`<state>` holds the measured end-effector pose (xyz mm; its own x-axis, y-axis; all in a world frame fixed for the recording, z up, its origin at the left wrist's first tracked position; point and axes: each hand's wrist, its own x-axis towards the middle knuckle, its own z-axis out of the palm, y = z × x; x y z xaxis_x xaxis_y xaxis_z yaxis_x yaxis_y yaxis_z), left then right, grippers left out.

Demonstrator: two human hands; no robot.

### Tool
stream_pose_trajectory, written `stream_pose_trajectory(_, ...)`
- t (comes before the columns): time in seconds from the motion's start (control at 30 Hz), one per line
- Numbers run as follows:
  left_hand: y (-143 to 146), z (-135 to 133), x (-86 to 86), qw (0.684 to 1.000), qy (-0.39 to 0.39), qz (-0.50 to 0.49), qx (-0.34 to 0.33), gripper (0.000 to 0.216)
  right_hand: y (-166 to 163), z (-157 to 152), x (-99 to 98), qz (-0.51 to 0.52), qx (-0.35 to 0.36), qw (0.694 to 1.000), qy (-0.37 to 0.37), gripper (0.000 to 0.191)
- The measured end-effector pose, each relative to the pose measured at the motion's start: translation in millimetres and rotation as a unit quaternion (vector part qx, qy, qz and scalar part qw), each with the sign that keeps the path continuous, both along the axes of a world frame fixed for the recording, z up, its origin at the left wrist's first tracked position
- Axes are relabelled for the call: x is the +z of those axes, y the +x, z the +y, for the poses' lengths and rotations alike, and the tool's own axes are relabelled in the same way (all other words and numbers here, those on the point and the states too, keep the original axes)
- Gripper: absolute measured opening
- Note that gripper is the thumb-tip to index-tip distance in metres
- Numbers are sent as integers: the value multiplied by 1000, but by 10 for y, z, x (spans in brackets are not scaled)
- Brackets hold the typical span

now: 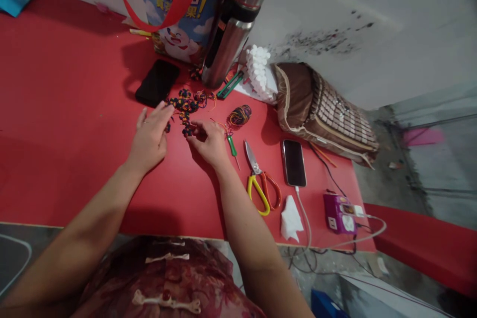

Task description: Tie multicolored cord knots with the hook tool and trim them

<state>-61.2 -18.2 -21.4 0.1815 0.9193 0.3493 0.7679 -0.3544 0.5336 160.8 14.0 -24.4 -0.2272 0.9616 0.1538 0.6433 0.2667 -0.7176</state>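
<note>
Lying on the red tabletop (pixel 74 124) between the two hands, the cluster of dark blue, orange and green knotted cord pieces (pixel 184 106) sits just in front of a black flat pouch (pixel 157 82). Judging by how they lie, several pieces look already knotted, while loose thread ends trail from them and a coil of multicoloured cord (pixel 239 115) nearby is not yet used up, so a fair share seems left. The left hand (pixel 150 135) rests palm down, its fingers stretched forward and close together, the tips touching the left edge of the cluster. The right hand (pixel 210 142) has its fingers curled in, apparently pinching the lowest piece; the exact grip is too small to tell. Just beside that hand lies a thin green-handled pointed tool (pixel 233 147), then steel scissors with yellow and orange handles (pixel 261 185), a dark smartphone on a white cable (pixel 294 162), a crumpled white tissue (pixel 290 219) and a purple power strip (pixel 337 213). Behind the cluster stand a steel vacuum flask (pixel 233 25) and a printed bag with red straps (pixel 179 10); a brown woven cushion (pixel 324 109) lies to the right
</note>
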Motion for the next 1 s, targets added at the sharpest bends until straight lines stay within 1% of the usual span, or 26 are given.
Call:
stream_pose_trajectory(0.07, -46, -11, 10, 997, 36, -46, 45, 72, -4, 16, -5, 4, 1, 1000, -2, 26)
stream_pose_trajectory(0.17, -118, -11, 1, 980, 66, -146, 121, 64, -75, 36, -15, -5, -9, 1000, -5, 17)
stream_pose_trajectory(0.23, -161, 15, -32, 966, 64, -188, 167, 56, -149, 46, -35, -4, -19, 1000, -2, 19)
stream_pose_trajectory(0.3, -195, 55, -80, 963, 60, -184, 189, 54, -212, 52, -71, 4, -15, 1000, 1, 23)
stream_pose_trajectory(0.37, -220, 86, -126, 969, 68, -164, 174, 48, -243, 58, -114, 18, -8, 1000, 2, 24)
stream_pose_trajectory(0.43, -237, 85, -153, 978, 74, -141, 135, 39, -241, 61, -145, 34, -11, 999, 2, 25)
stream_pose_trajectory(0.5, -249, 50, -153, 989, 61, -104, 86, 43, -226, 52, -148, 39, -9, 999, 16, 26)
stream_pose_trajectory(0.6, -250, -21, -122, 997, 40, -66, 30, 46, -222, 9, -96, 18, 33, 997, 63, 22)
stream_pose_trajectory(0.67, -237, -49, -101, 997, 30, -74, 20, 39, -240, -28, -52, -5, 65, 994, 83, 23)
stream_pose_trajectory(0.77, -202, -41, -92, 995, 9, -99, 21, 33, -279, -65, -24, -35, 79, 993, 83, 28)
stream_pose_trajectory(0.9, -155, 34, -110, 996, -7, -89, 19, 36, -288, -73, -69, -48, 82, 992, 77, 32)
stream_pose_trajectory(1.0, -122, 69, -113, 998, -17, -67, 15, 40, -228, -65, -104, -12, 69, 992, 106, 35)
